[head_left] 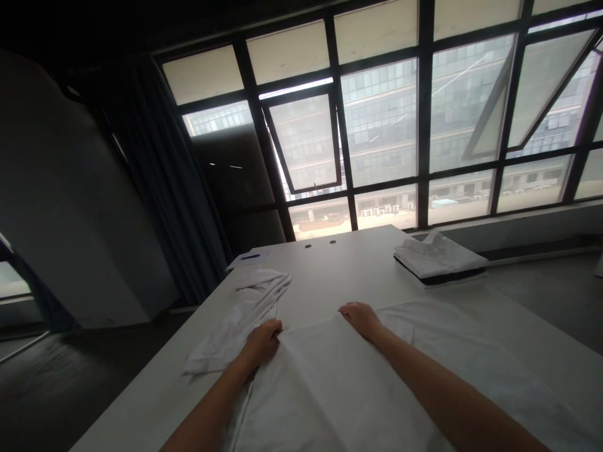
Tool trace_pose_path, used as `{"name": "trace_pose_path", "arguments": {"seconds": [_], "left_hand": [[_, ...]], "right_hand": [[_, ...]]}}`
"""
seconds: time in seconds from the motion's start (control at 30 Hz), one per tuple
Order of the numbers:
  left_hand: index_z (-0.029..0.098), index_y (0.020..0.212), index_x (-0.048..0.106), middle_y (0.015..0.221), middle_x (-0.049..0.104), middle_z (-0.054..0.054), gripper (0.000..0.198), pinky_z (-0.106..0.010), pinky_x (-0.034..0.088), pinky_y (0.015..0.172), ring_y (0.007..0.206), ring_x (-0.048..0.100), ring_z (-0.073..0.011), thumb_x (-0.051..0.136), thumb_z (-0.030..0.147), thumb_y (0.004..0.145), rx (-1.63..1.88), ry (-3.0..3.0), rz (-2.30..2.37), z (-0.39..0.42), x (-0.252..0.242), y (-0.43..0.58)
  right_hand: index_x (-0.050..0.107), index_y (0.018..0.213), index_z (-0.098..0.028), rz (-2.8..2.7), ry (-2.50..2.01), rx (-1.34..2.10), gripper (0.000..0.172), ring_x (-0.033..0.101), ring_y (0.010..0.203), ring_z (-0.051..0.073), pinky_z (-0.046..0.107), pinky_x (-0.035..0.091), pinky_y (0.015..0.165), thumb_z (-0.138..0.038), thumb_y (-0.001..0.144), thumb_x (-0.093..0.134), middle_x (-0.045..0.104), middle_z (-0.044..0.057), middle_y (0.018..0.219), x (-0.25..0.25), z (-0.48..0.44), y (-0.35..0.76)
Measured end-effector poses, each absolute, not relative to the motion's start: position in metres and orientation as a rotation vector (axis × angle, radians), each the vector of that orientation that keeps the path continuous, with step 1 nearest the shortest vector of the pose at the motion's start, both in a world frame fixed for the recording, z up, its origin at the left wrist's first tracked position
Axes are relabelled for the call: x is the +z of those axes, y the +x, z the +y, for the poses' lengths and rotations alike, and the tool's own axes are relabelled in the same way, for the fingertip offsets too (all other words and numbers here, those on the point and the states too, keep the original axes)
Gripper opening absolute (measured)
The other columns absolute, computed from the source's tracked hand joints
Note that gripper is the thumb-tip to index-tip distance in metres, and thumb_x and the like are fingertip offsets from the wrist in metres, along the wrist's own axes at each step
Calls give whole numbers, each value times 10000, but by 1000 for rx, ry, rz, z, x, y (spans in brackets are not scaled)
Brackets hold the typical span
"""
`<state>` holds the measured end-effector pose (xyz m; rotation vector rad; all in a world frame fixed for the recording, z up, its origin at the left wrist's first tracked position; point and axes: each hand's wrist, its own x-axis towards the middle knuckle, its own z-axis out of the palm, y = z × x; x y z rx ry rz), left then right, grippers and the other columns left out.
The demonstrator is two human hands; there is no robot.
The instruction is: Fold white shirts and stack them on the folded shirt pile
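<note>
Faces a wide, dark-framed window grid [424,125] with tilted-open panes [304,144] and a pale building [377,138] outside; draws daylight there; falls into shadow along the grey wall [70,201] and blue curtain [169,188] at left; holds a white counter [339,270] above a grey floor [560,295]

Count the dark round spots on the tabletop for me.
2. A left spot and a right spot, side by side near the far edge of the tabletop. The white cloth in the left hand and right hand, the rumpled garment and the folded stack may hide others.
</note>
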<state>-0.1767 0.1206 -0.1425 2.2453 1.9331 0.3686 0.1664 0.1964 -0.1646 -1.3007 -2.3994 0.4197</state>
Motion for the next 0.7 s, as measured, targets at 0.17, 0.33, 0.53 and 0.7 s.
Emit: {"name": "trace_pose_path", "arguments": {"seconds": [0.17, 0.33, 0.53, 0.7], "left_hand": [[215, 835, 611, 971, 645, -22, 151, -237, 391, 820, 914, 606, -178, 530, 88, 822, 358, 2231, 1964, 123, -144, -182], [209, 838, 627, 950, 658, -24, 133, -246, 405, 832, 917, 604, -189, 561, 97, 814, 372, 2236, 1944, 124, -142, -183], [208, 804, 601, 901, 666, -25, 89, -266, 410, 795, 867, 601, -198, 555, 136, 825, 393, 2231, 1971, 123, -142, -185], [211, 798, 600, 899, 670, -30, 85, -265, 401, 785, 865, 605, -201, 543, 162, 837, 353, 2267, 1963, 123, -140, -186]], "right_hand": [[709, 1178, -302, -2333, -1351, 424, 331, 639, 1083, 208, 296, 400, 919, -356, 996, 438, 736, 38, 1159, -165, 195, 169], [666, 1201, -252, -2251, -1463, 461, 387, 661, 916, 175, 265, 408, 787, -406, 1033, 352, 754, 35, 1011, -164, 202, 168], [754, 855, -218, -2308, -1584, 499, 424, 686, 833, 216, 287, 421, 712, -549, 945, 504, 760, 77, 880, -166, 214, 155], [742, 1022, -201, -2344, -1624, 427, 434, 677, 1025, 267, 350, 451, 837, -477, 999, 408, 742, 142, 1089, -169, 210, 147]]}}
